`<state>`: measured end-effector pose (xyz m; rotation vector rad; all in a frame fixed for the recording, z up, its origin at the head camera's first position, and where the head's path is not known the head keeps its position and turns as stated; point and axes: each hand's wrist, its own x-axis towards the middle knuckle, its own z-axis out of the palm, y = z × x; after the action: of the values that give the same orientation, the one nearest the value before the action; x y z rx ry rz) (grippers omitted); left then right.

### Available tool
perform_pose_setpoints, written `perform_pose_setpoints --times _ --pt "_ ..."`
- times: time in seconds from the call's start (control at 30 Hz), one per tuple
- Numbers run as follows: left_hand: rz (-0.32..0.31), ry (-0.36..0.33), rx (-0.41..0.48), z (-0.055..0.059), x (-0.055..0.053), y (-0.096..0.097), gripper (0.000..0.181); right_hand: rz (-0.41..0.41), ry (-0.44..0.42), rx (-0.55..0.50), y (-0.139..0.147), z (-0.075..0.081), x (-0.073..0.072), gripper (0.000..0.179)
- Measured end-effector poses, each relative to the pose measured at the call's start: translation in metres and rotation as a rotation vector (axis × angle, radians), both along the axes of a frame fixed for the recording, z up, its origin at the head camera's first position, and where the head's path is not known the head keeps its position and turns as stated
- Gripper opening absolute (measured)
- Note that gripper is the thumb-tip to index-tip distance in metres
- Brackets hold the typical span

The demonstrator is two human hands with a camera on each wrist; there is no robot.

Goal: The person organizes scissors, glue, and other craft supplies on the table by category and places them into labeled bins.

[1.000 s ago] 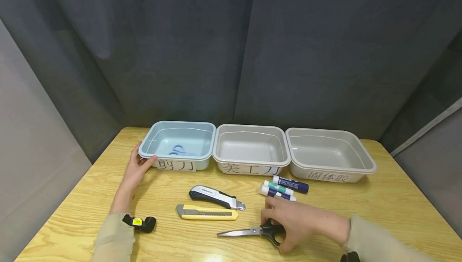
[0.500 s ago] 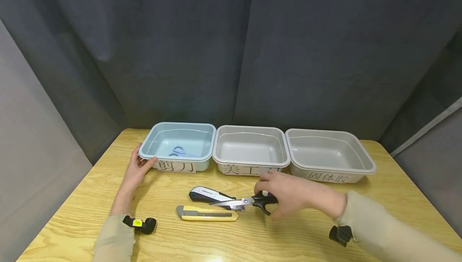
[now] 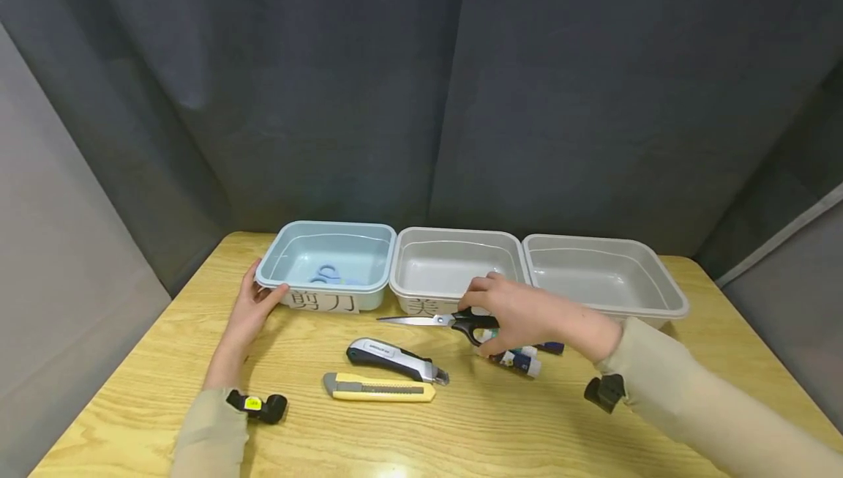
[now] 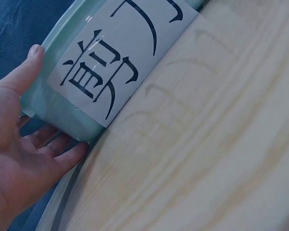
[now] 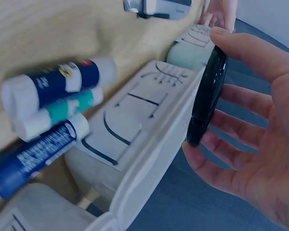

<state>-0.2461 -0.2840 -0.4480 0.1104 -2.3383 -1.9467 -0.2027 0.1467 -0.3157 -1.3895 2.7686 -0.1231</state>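
Raised above the table in the head view, black-handled scissors are pinched by their handles in my right hand, blades pointing left. In the right wrist view the black handle sits between thumb and fingertips. My left hand holds the near left corner of a light blue bin, thumb at the rim and fingers round its side. Blue-handled scissors lie inside that bin. Beneath my right hand are several glue sticks, partly hidden; the right wrist view shows their labels.
A middle grey bin and a right grey bin continue the row, with black characters on their front labels. In front lie a silver-and-black utility knife and a yellow one. A dark curtain hangs behind.
My right hand has lifted the black scissors off the table and moved them forward, toward the middle bin's front. The left hand stays on the blue bin.
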Motion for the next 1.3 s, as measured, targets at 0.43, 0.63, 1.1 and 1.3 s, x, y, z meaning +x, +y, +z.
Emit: perform_pose_setpoints --times 0.43,0.63,1.1,1.3 --pt "-0.004 -0.015 0.003 0.000 0.001 0.001 0.089 -0.060 -0.003 -0.035 -0.013 0.005 -0.021 0.053" --pt "-0.008 -0.007 0.001 0.002 0.001 0.000 0.089 -0.068 0.064 -0.069 -0.024 0.002 -0.036 0.054" --pt "-0.007 -0.002 0.000 0.005 0.001 0.000 0.087 -0.150 0.088 -0.063 -0.056 -0.005 -0.057 0.052" --pt "0.002 -0.009 -0.010 0.004 0.004 0.000 0.088 -0.144 0.081 -0.088 -0.070 -0.007 -0.064 0.052"
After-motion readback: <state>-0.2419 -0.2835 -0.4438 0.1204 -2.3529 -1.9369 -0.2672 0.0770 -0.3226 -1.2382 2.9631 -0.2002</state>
